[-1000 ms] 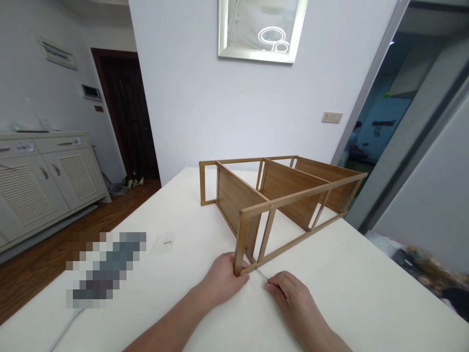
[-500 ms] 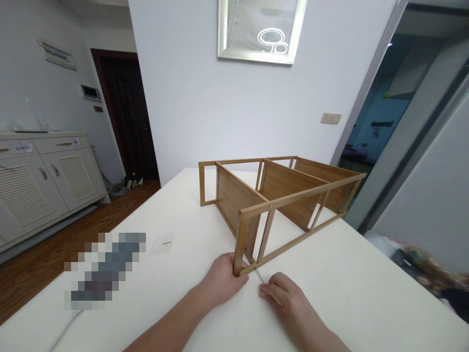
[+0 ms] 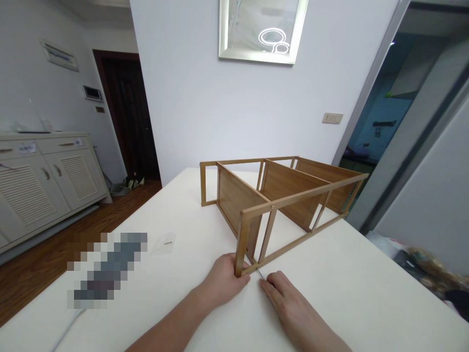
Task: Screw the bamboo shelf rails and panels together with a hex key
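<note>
A wooden shelf rack (image 3: 240,188) lies on its side on the white table (image 3: 164,288), its shelf boards standing upright. My left hand (image 3: 224,279) wraps round the lower end of its near leg, the thumb in front and the other fingers partly hidden behind. To the right, my right hand (image 3: 284,296) pinches a thin metal tool shaft (image 3: 260,273). The shaft's tip meets the rack's lower rail near the corner joint. Its rear part is hidden in my fingers, so I cannot tell the exact kind of tool.
A small clear plastic bag (image 3: 163,243) with a screw-like piece lies left of my hands. Further left are a pixelated dark object (image 3: 110,269) and a white cable (image 3: 68,328). The wall (image 3: 242,112) rises behind the table, and bundled items (image 3: 421,266) lie beyond its right edge.
My right hand has turned a little and sits closer to the rack, with less of the metal shaft showing. My left hand keeps its grip on the leg. The view has shifted slightly.
</note>
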The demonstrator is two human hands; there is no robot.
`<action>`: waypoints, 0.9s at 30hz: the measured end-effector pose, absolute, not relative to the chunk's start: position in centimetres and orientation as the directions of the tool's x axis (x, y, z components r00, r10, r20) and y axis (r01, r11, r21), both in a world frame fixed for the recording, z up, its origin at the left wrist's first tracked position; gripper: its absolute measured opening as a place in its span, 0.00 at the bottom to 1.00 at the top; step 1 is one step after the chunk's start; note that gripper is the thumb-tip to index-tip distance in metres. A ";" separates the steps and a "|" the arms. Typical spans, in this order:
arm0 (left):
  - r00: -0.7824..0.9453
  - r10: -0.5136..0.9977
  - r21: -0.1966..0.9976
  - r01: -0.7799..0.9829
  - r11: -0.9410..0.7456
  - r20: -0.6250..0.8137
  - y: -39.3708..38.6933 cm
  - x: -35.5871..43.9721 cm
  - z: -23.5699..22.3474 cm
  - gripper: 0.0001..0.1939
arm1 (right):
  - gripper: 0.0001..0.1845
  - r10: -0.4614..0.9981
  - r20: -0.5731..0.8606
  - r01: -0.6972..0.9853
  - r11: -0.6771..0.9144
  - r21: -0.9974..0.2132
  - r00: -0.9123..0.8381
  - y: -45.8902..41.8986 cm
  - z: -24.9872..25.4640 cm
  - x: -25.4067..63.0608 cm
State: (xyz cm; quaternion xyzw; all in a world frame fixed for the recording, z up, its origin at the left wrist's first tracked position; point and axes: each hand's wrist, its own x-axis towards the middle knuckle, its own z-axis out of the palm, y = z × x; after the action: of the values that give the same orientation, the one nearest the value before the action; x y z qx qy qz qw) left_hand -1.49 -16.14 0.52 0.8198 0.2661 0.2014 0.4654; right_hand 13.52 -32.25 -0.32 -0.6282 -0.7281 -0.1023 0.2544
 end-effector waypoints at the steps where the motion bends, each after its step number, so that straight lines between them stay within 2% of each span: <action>1: 0.779 0.622 0.868 0.250 -0.429 0.083 -16.1 -1.5 0.5 0.08 | 0.13 0.852 0.518 0.962 0.199 -0.187 -0.075 -32.2 -0.7 13.7; 6: 0.777 0.627 0.877 0.259 -0.405 0.060 -16.2 -1.5 0.8 0.08 | 0.10 0.786 0.611 0.944 0.128 -0.303 0.090 -32.1 -2.6 14.6; 15: 0.773 0.631 0.878 0.257 -0.405 0.064 -16.2 -1.5 0.6 0.06 | 0.12 0.878 0.409 0.828 0.027 -0.560 0.248 -32.8 0.2 14.0; 17: 0.770 0.635 0.886 0.253 -0.389 0.059 -16.2 -1.5 0.6 0.07 | 0.12 0.870 0.399 0.815 -0.006 -0.580 0.290 -32.8 0.3 14.1; 19: 0.768 0.638 0.891 0.251 -0.378 0.054 -16.2 -1.5 0.5 0.07 | 0.12 0.847 0.453 0.849 0.004 -0.528 0.277 -32.7 0.1 14.1; 23: 0.776 0.628 0.884 0.253 -0.393 0.057 -16.2 -1.5 0.5 0.06 | 0.10 0.782 0.613 0.951 0.097 -0.294 0.110 -32.8 -0.2 13.8; 27: 0.772 0.633 0.882 0.256 -0.397 0.061 -16.1 -1.5 0.4 0.07 | 0.13 0.761 0.649 0.987 0.102 -0.125 0.004 -33.0 0.0 13.4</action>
State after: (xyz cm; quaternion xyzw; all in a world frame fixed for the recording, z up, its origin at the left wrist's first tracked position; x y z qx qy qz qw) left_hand -1.47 -16.14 0.44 0.8119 0.2738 0.1979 0.4761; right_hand 13.40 -33.05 -0.02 -0.6426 -0.6798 -0.1898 0.2981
